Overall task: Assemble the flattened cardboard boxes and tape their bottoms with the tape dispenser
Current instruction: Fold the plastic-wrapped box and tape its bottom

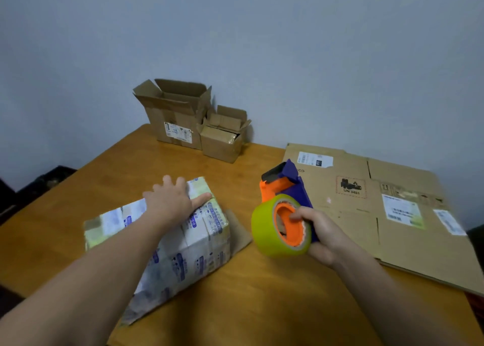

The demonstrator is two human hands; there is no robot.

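A white printed cardboard box with blue markings lies upside down in the middle of the wooden table, a strip of tape along its upturned bottom. My left hand rests flat on that bottom, fingers spread. My right hand grips the handle of a blue and orange tape dispenser carrying a yellow-green tape roll, held in the air just right of the box. A large flattened brown cardboard box with labels lies on the table at the right.
Two assembled brown boxes stand open at the table's far edge against the wall: a taller one and a smaller one beside it. A brown flap sticks out from under the white box. Dark furniture sits at the left.
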